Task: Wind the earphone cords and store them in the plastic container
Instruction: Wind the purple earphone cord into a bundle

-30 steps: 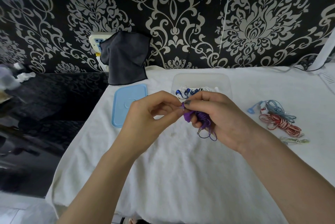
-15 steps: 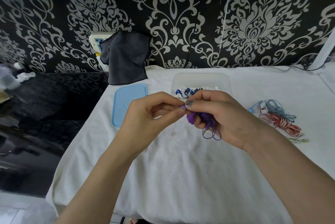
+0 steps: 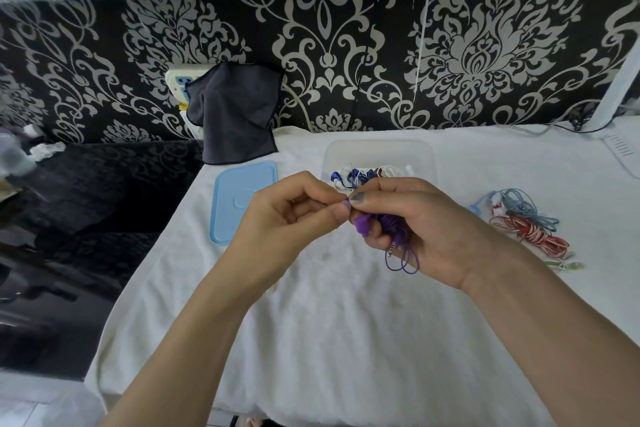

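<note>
Above a white-toweled surface (image 3: 311, 340), two bare hands meet over a half-wound purple earphone cord (image 3: 391, 224). The right hand (image 3: 426, 229) curls its fingers around the bundled coils, with a purple earbud showing at the thumb side, the metal jack plug (image 3: 392, 249) poking out below and two loose loops dangling beneath the palm. The left hand (image 3: 294, 215) pinches the cord's free end between thumb and forefinger, right against the right thumb. Behind the hands stands the clear plastic container (image 3: 379, 153), open, with blue and white earphones (image 3: 360, 175) already lying inside; its pale blue lid (image 3: 239, 201) rests flat just to the left. Off to the right, well apart from the hands, a light blue cord (image 3: 519, 207) and a red-and-white cord (image 3: 533, 236) lie in a loose tangle, with a pale greenish piece (image 3: 562, 265) just beside them. A dark cloth (image 3: 235, 115) hangs at the back edge. The purple cord looks feather-light, limp and springy, likely to uncoil if the hold slackens, so the bundle is best held across its middle with the coils pinned together, while the tail is tucked under a wrap. The earbuds and the joint at the plug appear to be the delicate points and probably should not be tugged.
</note>
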`<state>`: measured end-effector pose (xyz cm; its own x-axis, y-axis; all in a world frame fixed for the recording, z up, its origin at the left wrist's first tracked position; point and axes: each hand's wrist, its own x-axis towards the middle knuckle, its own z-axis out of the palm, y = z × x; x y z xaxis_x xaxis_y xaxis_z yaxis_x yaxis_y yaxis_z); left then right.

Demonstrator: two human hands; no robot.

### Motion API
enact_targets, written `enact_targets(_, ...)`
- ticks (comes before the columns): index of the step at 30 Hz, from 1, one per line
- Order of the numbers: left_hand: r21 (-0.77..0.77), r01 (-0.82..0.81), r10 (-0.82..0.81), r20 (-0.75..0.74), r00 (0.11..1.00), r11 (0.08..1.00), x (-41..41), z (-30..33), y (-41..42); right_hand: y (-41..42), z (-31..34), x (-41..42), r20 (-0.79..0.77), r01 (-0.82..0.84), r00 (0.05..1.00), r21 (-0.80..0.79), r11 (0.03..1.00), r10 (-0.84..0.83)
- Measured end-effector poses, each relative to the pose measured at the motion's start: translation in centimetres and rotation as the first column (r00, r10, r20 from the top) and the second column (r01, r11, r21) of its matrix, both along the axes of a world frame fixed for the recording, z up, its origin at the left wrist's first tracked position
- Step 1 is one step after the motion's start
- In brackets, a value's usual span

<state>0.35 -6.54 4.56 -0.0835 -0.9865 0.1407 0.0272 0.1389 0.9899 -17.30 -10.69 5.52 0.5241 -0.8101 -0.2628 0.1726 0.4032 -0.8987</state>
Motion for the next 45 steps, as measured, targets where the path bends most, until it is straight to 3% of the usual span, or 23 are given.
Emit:
enact_targets(3,-0.02,-0.001,0.001,0.02,1.0,1.0,0.1,-0.2,-0.1,0.0,-0.2,0.3,0.051,0.002,0.999,0.071,0.997,-0.005)
enact_targets(8,-0.18,-0.07,0.094,0.128,0.987,0.981,-0.3,0.0,0.0,0.2,-0.3,0.8,0.211,-0.042,0.977,0.239,0.97,-0.01)
enact_targets(12,-0.35,-0.093,0.213,0.321,0.923,0.932,-0.6,-0.1,0.2,0.3,-0.1,0.9,0.326,-0.101,0.945,0.354,0.93,-0.022)
enact_targets(15,-0.45,-0.105,0.298,0.382,0.875,0.887,-0.5,-0.3,0.2,0.5,0.0,1.0,0.352,-0.108,0.935,0.398,0.911,-0.043)
enact_targets(23,-0.368,-0.133,0.218,0.201,0.955,0.92,-0.6,-0.3,0.6,1.1,0.8,1.3,0.426,-0.137,0.9,0.469,0.873,-0.088)
enact_targets(31,-0.313,-0.133,0.166,0.081,0.983,0.94,-0.7,0.0,0.9,1.3,1.1,1.3,0.425,-0.141,0.903,0.432,0.891,-0.063)
enact_targets(45,-0.366,-0.147,0.214,0.152,0.965,0.919,-0.9,-0.2,0.4,1.9,1.3,1.8,0.292,0.007,0.949,0.363,0.932,-0.121)
